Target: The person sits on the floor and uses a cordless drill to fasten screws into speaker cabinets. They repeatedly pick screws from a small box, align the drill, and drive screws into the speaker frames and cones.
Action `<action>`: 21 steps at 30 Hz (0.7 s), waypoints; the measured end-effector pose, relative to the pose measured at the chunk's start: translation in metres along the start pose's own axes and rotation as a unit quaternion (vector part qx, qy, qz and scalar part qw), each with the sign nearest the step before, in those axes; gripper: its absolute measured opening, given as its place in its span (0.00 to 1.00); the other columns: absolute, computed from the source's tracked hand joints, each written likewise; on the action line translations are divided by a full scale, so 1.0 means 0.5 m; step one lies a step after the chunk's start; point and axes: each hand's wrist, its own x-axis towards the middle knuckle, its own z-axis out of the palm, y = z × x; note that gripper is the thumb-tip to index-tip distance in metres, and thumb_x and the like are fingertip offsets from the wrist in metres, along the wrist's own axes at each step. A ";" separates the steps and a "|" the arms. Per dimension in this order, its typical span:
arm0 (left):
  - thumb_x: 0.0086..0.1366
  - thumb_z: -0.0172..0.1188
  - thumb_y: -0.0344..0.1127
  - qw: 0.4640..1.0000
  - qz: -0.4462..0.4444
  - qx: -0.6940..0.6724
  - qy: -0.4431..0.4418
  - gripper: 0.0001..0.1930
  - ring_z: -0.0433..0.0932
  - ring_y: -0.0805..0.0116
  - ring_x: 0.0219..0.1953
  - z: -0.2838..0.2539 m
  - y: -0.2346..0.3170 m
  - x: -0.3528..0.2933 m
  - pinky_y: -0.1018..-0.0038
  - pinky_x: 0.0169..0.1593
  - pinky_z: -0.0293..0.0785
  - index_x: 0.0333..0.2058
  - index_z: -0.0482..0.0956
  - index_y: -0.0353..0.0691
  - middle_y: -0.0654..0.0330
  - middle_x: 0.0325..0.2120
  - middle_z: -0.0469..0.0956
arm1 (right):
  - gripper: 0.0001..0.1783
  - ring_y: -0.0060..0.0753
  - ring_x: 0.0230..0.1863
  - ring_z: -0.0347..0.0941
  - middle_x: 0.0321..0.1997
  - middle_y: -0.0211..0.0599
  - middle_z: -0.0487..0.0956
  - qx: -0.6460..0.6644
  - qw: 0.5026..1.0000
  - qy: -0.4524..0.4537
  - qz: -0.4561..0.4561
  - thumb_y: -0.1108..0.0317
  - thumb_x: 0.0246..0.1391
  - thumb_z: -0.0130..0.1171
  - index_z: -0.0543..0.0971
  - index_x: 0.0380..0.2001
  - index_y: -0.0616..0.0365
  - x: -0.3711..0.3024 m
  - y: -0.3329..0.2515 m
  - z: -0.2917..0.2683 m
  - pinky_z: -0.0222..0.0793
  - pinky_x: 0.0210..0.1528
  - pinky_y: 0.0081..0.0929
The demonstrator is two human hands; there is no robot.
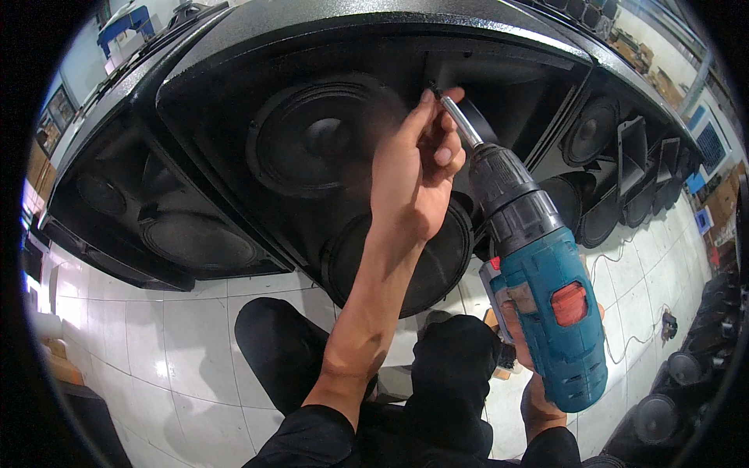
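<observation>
My right hand (516, 331) grips a teal and black cordless drill (550, 300), its fingers wrapped round the handle and mostly hidden behind the body. From the chuck a long silver bit (463, 122) points up and away, toward the upper part of a black speaker cabinet (211, 86). Near the bit's tip my left hand (421, 148) is pinched around a small dark piece, perhaps a screw, too small to name surely. Behind that hand sit a round speaker cone (312, 136) and a horn recess (507, 93). A second large cone (398, 265) lies below, partly covered by my left forearm.
More black cabinets stand at the left (168, 226) and the right (601, 156). Several loose speaker drivers (655, 417) line the lower right. A thin cable (624, 343) runs over the white tiled floor (195, 327). My knees are just below the cabinet.
</observation>
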 end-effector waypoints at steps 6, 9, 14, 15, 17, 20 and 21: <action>0.70 0.53 0.37 0.990 -0.091 -0.075 0.075 0.13 0.66 0.79 0.22 -0.067 -0.063 -0.036 0.83 0.25 0.59 0.42 0.78 0.31 0.63 0.26 0.73 | 0.30 0.36 0.36 0.82 0.35 0.35 0.83 -0.002 1.000 0.001 -0.019 0.52 0.35 0.72 0.80 0.43 0.54 0.002 0.001 -0.014 0.78 0.44 0.34; 0.69 0.53 0.34 0.967 -0.148 -0.134 0.155 0.10 0.68 0.76 0.23 -0.118 -0.116 -0.056 0.82 0.25 0.61 0.39 0.78 0.32 0.62 0.26 0.75 | 0.29 0.35 0.36 0.82 0.35 0.36 0.83 0.007 1.000 -0.001 -0.030 0.54 0.35 0.72 0.80 0.43 0.55 0.002 0.001 -0.003 0.79 0.43 0.33; 0.68 0.53 0.31 0.935 -0.223 -0.192 0.197 0.08 0.71 0.71 0.26 -0.182 -0.214 -0.075 0.77 0.27 0.64 0.36 0.77 0.33 0.60 0.25 0.74 | 0.27 0.35 0.35 0.83 0.35 0.37 0.83 0.013 0.999 -0.002 -0.051 0.58 0.36 0.71 0.80 0.42 0.57 0.012 -0.004 -0.004 0.79 0.42 0.32; 0.67 0.53 0.30 0.937 -0.212 -0.176 0.213 0.07 0.71 0.70 0.26 -0.198 -0.228 -0.076 0.76 0.28 0.65 0.35 0.77 0.33 0.60 0.25 0.74 | 0.26 0.35 0.35 0.83 0.35 0.37 0.83 0.016 0.998 -0.003 -0.055 0.58 0.37 0.71 0.80 0.42 0.58 0.014 -0.004 -0.003 0.79 0.42 0.31; 0.66 0.54 0.29 0.938 -0.205 -0.155 0.233 0.06 0.72 0.67 0.27 -0.212 -0.269 -0.073 0.75 0.30 0.68 0.35 0.77 0.33 0.58 0.25 0.74 | 0.25 0.35 0.35 0.83 0.35 0.38 0.83 0.002 0.998 0.002 -0.062 0.60 0.37 0.71 0.80 0.41 0.59 0.023 0.000 -0.013 0.79 0.42 0.31; 0.64 0.55 0.27 0.928 -0.162 -0.135 0.306 0.04 0.73 0.66 0.28 -0.315 -0.309 -0.067 0.71 0.34 0.71 0.34 0.77 0.33 0.57 0.25 0.73 | 0.24 0.34 0.35 0.83 0.35 0.39 0.83 0.037 0.996 0.000 -0.086 0.62 0.38 0.70 0.80 0.41 0.60 0.033 -0.010 0.004 0.79 0.41 0.29; 0.62 0.56 0.26 0.918 -0.169 -0.104 0.345 0.02 0.72 0.66 0.28 -0.309 -0.315 -0.073 0.70 0.37 0.72 0.32 0.77 0.35 0.58 0.26 0.73 | 0.24 0.34 0.35 0.83 0.34 0.39 0.83 0.037 0.995 -0.002 -0.091 0.62 0.38 0.70 0.81 0.41 0.60 0.035 -0.007 0.006 0.79 0.41 0.29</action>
